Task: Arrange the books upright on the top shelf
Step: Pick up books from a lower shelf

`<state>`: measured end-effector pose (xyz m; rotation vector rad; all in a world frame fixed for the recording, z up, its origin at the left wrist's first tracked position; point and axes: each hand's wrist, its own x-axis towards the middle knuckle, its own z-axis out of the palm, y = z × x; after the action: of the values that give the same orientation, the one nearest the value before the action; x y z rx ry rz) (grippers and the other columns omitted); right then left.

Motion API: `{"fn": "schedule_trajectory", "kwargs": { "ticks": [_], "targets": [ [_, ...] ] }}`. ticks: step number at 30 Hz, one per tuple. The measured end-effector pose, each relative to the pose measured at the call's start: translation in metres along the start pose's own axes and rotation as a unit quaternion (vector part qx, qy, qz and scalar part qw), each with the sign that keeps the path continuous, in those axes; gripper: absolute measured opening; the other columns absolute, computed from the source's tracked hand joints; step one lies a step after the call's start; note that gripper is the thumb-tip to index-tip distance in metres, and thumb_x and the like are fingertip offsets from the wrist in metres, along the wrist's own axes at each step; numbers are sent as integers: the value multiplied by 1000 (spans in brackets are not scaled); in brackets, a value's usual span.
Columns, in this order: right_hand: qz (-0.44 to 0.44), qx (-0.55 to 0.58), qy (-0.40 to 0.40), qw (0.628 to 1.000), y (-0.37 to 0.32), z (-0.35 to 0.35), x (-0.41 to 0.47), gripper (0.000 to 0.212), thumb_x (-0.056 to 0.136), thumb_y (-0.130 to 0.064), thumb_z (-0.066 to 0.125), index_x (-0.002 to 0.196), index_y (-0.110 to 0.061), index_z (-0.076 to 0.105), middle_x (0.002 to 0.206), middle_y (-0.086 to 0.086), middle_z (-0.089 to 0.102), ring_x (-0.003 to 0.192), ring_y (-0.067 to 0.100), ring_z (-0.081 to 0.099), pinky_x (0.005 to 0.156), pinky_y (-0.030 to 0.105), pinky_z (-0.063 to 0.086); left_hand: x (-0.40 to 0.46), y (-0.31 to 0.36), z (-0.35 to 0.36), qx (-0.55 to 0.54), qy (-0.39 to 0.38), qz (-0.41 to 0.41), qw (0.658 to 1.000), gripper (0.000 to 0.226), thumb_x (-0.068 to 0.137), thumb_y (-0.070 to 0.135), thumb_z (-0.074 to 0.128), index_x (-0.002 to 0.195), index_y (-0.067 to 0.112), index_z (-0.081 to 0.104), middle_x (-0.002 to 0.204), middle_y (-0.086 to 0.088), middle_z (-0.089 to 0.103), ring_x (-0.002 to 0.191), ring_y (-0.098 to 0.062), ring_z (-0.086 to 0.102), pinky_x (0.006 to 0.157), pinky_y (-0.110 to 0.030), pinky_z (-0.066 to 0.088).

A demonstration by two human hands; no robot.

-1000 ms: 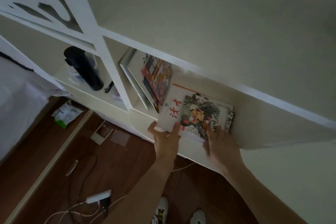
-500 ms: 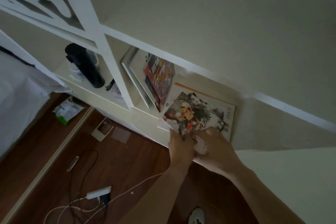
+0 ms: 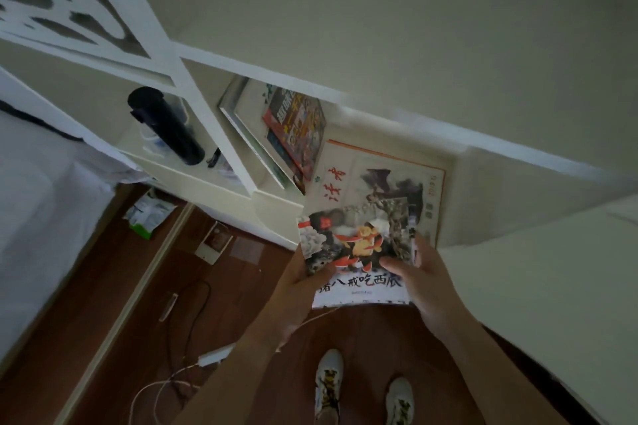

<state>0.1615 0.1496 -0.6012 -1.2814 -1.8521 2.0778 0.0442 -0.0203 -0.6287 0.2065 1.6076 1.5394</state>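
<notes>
Picture book (image 3: pixel 355 252): now drawn clear of the shelf, held out over the floor in front of the shelf edge. A second ago it lay flat on top of the pale book; half a second ago it was being slid off toward the person.

Left hand (image 3: pixel 303 290) grips the lower left corner, thumb curled over the cover. Right hand (image 3: pixel 419 283) grips the right edge, thumb on the cover, fingers wrapped behind.

Pale book (image 3: pixel 390 179), red characters and orange border, now uncovered, lying flat in the open compartment of the top shelf (image 3: pixel 276 210). Left of it, a red-covered book (image 3: pixel 297 128) and a larger white book (image 3: pixel 241 121) lean against the divider.

Judgement: lift-out done for one book; turning it on edge and standing it beside the leaning pair looks next. One flat book left.

Beyond: dark flask (image 3: pixel 165 129) in the neighbouring compartment; white cable (image 3: pixel 165 386) on the wood floor; white shoes (image 3: pixel 329 373) below.
</notes>
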Motion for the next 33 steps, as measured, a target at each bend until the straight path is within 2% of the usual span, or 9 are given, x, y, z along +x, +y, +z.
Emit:
{"fn": "schedule_trajectory", "kwargs": {
  "ticks": [2,7,13,16,20,22,27,30,33],
  "targets": [
    [-13,36,12,999,9,-8,-26,42,96,-4,65,121,-37,56,109,-26,72,106,-1,68,85,21,56,-13,-11,20,26,-24,9,999,55,101,0,58,150,19,44,141,-6,63,134,-29,56,110,-53,46],
    [-48,74,130,988,40,-91,-93,31,92,3,66,120,-11,67,107,6,77,101,26,73,81,34,62,-45,-25,103,95,-82,43,991,48,101,12,61,147,17,48,140,0,63,133,-20,57,113,-48,45],
    [-109,97,268,952,61,-218,-138,29,92,7,65,111,-15,67,100,-8,77,96,8,71,82,23,59,-31,-40,252,150,-141,103,973,31,101,3,60,130,14,57,129,-11,64,123,-10,61,105,-28,49],
    [-103,129,307,937,88,-270,-137,35,84,20,62,97,-13,64,82,-10,74,84,9,69,75,24,57,-22,-51,308,165,-167,127,964,32,98,-10,56,111,19,58,108,3,66,105,7,62,91,-11,44],
    [-72,140,306,939,130,-302,-128,38,78,28,54,92,-6,61,81,1,67,77,8,65,71,25,54,-17,-87,335,187,-182,119,958,46,94,-17,54,123,19,53,119,4,62,115,-11,59,97,-20,49],
    [-44,141,300,942,149,-300,-122,36,80,24,55,98,-6,64,87,0,68,80,5,65,73,24,51,-19,-105,341,188,-165,100,963,51,94,-18,54,129,18,48,119,13,62,116,-8,60,99,-23,50],
    [-53,140,307,940,175,-315,-125,31,96,1,60,121,-18,60,110,-4,69,101,7,65,85,25,53,-29,-120,374,223,-117,56,966,55,103,7,57,151,17,32,139,3,57,129,-9,56,110,-29,48],
    [-53,89,382,918,184,-355,-178,24,99,-3,54,117,-19,49,95,-2,63,85,17,63,71,23,51,-59,-113,432,285,-207,63,934,43,105,12,54,140,22,31,126,19,57,111,10,59,89,-8,48],
    [5,62,503,862,198,-406,-246,33,101,-7,53,125,-27,41,86,-4,61,63,12,54,54,22,43,-93,-130,518,366,-290,60,882,28,106,15,52,125,16,32,113,8,60,97,-7,64,72,-9,48]
  ]
}}
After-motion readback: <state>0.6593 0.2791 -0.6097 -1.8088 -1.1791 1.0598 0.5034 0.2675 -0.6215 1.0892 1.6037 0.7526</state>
